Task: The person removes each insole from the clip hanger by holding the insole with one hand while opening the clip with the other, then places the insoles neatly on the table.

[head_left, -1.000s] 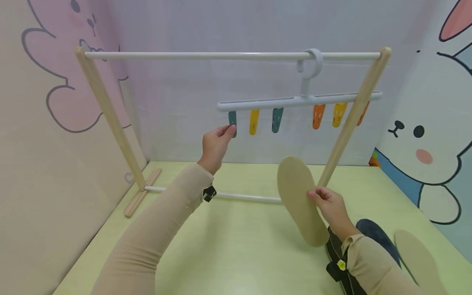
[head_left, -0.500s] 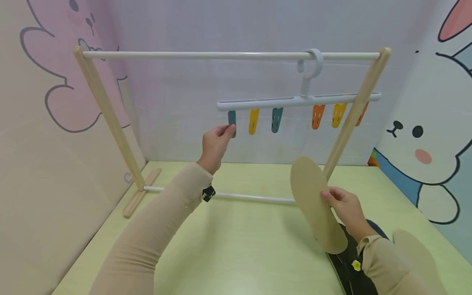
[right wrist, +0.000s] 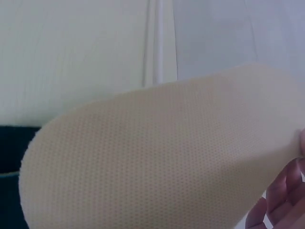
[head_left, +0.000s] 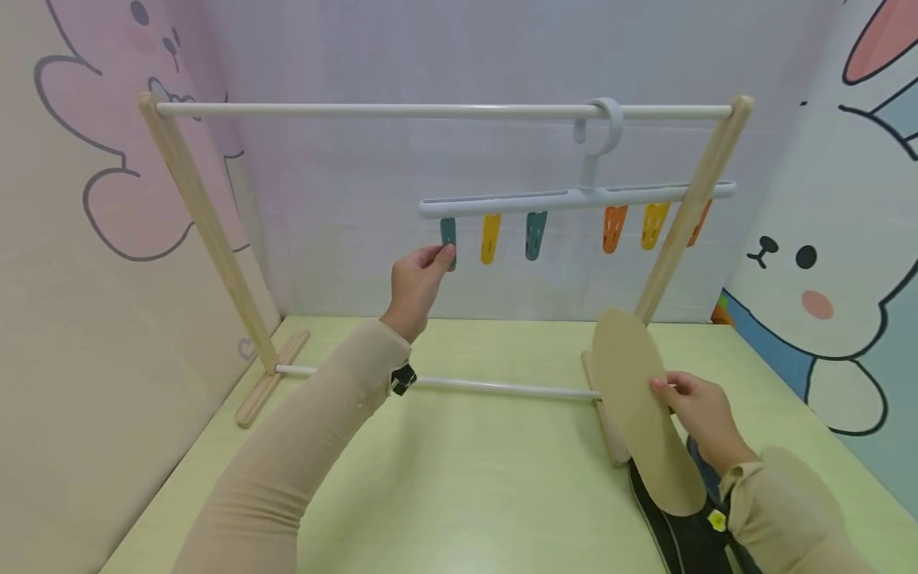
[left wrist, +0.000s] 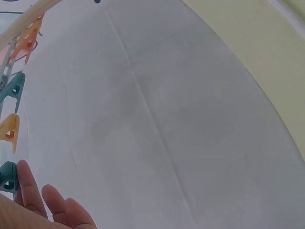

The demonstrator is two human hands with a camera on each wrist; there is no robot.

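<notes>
My left hand [head_left: 416, 288] is raised and pinches the lower end of a teal clip [head_left: 448, 231] between thumb and finger. That clip hangs at the left end of a white hanger [head_left: 502, 205]. In the left wrist view, the same teal clip [left wrist: 8, 176] sits beside my fingers [left wrist: 31, 188]. At the right, my right hand [head_left: 706, 414] pinches the edge of a beige insole [head_left: 638, 414], tilted above the table. Close up in the right wrist view, the insole [right wrist: 157, 152] shows a fine dotted texture; part of the hand [right wrist: 286, 195] shows at its edge.
The hanger hooks over the white top bar [head_left: 358, 111] of a wooden rack. Several other clips, including a yellow one [head_left: 491, 239] and an orange one [head_left: 614, 229], hang along it. Dark shoes [head_left: 681, 542] and another beige insole [head_left: 799, 474] lie at lower right, partly hidden by my arm.
My right hand has carried the insole rightward and slightly down, uncovering the rack's right foot. My left hand stays at the teal clip.
</notes>
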